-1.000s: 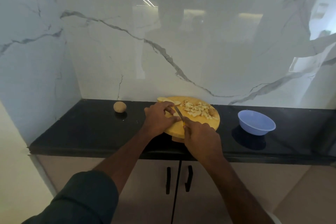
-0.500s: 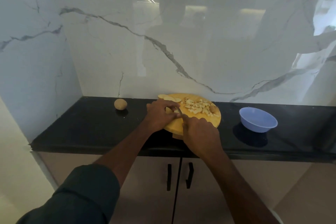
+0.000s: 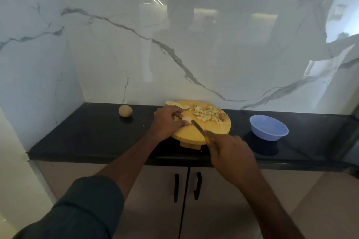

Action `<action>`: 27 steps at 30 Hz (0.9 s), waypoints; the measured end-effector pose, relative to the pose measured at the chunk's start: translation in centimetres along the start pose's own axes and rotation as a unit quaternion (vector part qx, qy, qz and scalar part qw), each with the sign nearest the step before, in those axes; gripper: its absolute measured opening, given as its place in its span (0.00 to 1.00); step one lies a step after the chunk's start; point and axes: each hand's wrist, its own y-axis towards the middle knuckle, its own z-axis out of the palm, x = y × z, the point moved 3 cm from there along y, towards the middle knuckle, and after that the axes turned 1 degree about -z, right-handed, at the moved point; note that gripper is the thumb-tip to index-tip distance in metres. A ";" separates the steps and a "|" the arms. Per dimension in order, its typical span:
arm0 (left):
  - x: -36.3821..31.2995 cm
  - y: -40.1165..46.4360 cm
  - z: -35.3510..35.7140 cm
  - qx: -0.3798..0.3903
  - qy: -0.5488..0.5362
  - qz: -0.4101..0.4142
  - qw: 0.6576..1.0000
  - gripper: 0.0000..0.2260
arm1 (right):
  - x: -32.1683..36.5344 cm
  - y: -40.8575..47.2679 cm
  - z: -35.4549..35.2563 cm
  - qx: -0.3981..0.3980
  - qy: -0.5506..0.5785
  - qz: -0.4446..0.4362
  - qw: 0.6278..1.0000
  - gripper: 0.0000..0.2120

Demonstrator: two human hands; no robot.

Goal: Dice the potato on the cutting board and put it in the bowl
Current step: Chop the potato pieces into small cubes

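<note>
A round board (image 3: 196,132) sits on a black counter (image 3: 87,134). The board is yellow wood.

The left hand (image 3: 167,122) rests on the left side of the board. Its fingers are curled and pinch a small potato piece (image 3: 186,118), holding it down on the wood.

The right hand (image 3: 231,153) is nearer the front edge of the counter. Its fingers are wrapped tight round the handle of a knife (image 3: 198,128). A bit of yellow handle shows by the thumb. The blade points up and left, across the board, and its tip is right beside the potato piece. I cannot tell if the tip touches the piece.

A pile of diced potato (image 3: 206,115) lies on the far right part of the board. A few flat slices (image 3: 177,105) lie at the far left edge of the board, just past the left hand.

A blue bowl (image 3: 269,127) stands on the counter to the right of the board, apart from it. No potato can be seen in it.

A whole potato (image 3: 125,111) sits on the counter to the left, well apart from the board, near the white marble wall (image 3: 194,35).

Under the counter are two cupboard doors with black handles (image 3: 186,186).
</note>
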 end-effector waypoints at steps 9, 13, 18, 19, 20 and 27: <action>0.7 -0.2 0.0 -0.022 -0.023 0.012 0.999 0.20 | 2.1 3.7 2.4 -0.033 0.026 0.028 0.999 0.21; 0.7 -0.1 0.2 -0.025 -0.020 0.011 0.999 0.19 | 2.5 4.1 3.2 -0.021 0.019 0.033 0.999 0.21; 0.7 0.0 0.2 -0.028 -0.023 0.011 0.999 0.19 | 2.4 4.4 3.5 -0.020 0.039 0.031 0.999 0.21; 0.7 0.0 0.2 -0.026 -0.023 0.011 0.999 0.19 | 2.3 4.4 3.6 -0.018 0.041 0.032 0.998 0.21; 0.6 0.0 0.2 -0.024 -0.022 0.012 0.999 0.18 | 2.4 4.3 3.6 -0.017 0.038 0.032 0.999 0.21; 0.3 0.1 0.0 -0.023 -0.010 0.019 1.000 0.16 | 2.7 5.3 3.7 0.005 0.007 0.030 1.000 0.20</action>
